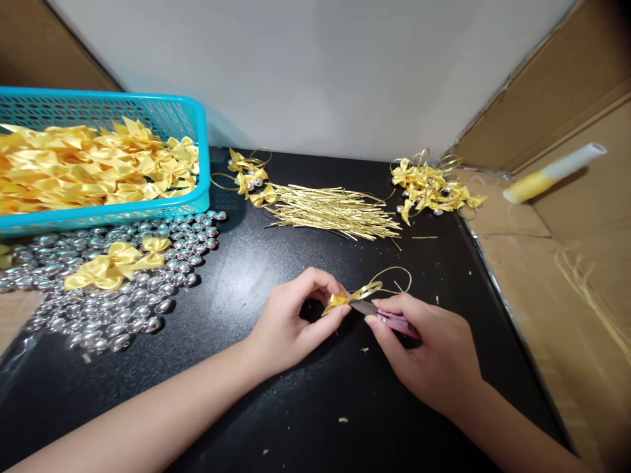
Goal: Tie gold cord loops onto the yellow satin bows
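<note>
My left hand pinches a yellow ribbon bow between thumb and fingertips, above the black tabletop. From the bow a loop of gold cord sticks out to the right. Closed round a small pink-handled pair of thread snips, my right hand points the dark blades left. The blade tip is right by the bow and the base of the cord, close to my left fingertips. Whether the blades touch the cord cannot be made out.
A blue basket of yellow bows stands at the left. Before it lie many silver bells with several loose bows. Gold cord pieces lie behind my hands, between two groups of finished-looking bows. Cardboard borders the right.
</note>
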Demonstrator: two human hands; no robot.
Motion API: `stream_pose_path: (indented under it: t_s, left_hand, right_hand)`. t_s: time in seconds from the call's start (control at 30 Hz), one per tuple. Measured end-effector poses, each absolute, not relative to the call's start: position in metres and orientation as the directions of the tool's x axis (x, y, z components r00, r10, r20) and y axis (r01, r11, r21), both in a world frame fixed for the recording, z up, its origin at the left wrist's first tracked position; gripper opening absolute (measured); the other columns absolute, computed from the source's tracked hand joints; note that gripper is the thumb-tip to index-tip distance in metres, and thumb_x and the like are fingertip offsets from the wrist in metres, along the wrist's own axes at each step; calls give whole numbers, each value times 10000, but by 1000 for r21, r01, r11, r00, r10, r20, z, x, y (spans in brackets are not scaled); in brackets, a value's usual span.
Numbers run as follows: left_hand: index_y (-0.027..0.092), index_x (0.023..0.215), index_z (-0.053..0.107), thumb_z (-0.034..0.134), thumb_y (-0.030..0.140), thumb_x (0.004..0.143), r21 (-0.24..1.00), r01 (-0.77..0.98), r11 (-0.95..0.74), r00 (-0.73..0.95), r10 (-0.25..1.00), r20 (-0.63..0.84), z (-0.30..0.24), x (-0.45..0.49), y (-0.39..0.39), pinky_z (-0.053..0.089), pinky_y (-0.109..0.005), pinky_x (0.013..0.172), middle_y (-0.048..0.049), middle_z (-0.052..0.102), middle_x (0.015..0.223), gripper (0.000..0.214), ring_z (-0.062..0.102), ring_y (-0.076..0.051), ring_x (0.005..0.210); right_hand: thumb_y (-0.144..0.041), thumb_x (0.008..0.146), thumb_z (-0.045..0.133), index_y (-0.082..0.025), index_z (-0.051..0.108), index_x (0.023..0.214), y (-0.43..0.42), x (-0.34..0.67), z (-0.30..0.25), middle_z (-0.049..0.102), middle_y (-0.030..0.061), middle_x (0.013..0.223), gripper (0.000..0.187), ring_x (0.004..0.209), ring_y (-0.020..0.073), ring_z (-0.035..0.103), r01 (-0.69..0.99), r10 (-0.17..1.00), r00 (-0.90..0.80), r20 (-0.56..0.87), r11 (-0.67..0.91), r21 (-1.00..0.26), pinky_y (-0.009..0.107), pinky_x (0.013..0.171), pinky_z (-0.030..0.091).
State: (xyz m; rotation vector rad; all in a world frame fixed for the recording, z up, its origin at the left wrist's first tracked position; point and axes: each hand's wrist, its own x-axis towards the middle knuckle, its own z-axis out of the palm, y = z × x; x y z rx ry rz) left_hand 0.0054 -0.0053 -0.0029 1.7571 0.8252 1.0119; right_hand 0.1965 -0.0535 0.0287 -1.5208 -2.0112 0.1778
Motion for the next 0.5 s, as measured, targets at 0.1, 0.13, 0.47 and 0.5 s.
stream_pose_path:
  t_s: [0.1,0.13,0.47,0.5]
  left_hand:
    - [187,891,509,650,123,836,928,106,-357,444,852,278,-4,5,-5,563,-259,669,-47,679,827,164,682,-151,732]
    - [187,893,509,649,122,838,927,107,-359,445,851,278,-4,5,-6,564,-260,668,-48,679,827,164,684,-152,732]
    - [196,906,505,649,110,839,921,108,-373,445,847,291,-6,5,-6,562,-268,672,-39,676,835,181,686,-157,742]
    - [196,911,505,650,110,839,920,110,-376,445,846,293,-6,4,-6,563,-270,676,-39,677,839,183,686,-157,743]
  right_hand:
    - [-257,848,601,-198,646,773,-53,197,28,726,-27,653,105,511,106,671,831,915,-150,375,322,-454,193,485,451]
    - [-257,847,603,-197,647,774,-53,197,27,722,-29,645,104,513,108,672,831,916,-148,372,319,-456,193,485,449]
    - [-270,840,614,-210,635,812,-54,199,30,727,-47,684,69,539,89,679,816,938,-135,319,288,-502,177,510,459]
    - [-270,841,613,-212,633,818,-54,199,30,730,-46,692,65,541,90,680,813,939,-141,314,291,-505,176,512,462]
